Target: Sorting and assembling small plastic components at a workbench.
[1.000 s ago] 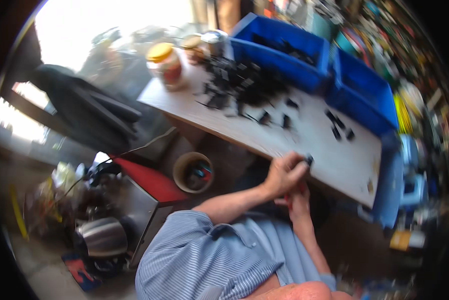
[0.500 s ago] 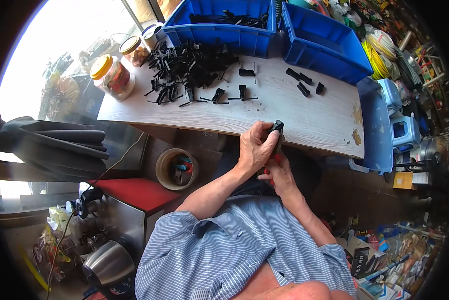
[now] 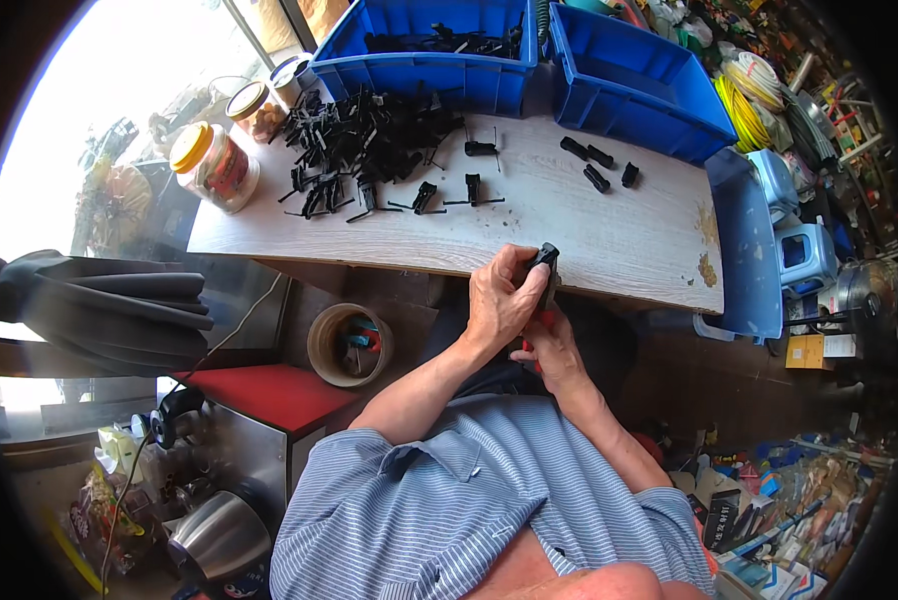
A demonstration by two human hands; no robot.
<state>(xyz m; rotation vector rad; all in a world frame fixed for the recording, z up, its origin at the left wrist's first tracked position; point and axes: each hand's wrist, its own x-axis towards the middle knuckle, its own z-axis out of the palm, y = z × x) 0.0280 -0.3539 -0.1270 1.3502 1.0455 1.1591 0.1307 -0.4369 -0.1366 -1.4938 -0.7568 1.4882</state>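
- Small black plastic part (image 3: 545,262): held at the near edge of the wooden table (image 3: 609,235), just above the person's lap, angular and matte.
- Left hand (image 3: 501,300): fingers curled and pressed around the part, thumb on its side.
- Right hand (image 3: 551,348): just below the left, fingers closed on something with a red handle; what tool it is cannot be told.
- Step in hand, as judged: working or fitting one part at the table edge. The next move likely calls for a steady grip and a careful line-up of tool and part.
- Pile of black parts (image 3: 359,150): loose, spiky, tangled, at the far left of the table; a few singles lie apart.
- Blue bins (image 3: 629,85): rigid plastic, at the far edge.
- Jar with yellow lid (image 3: 214,165): clear, rounded, at the left corner.
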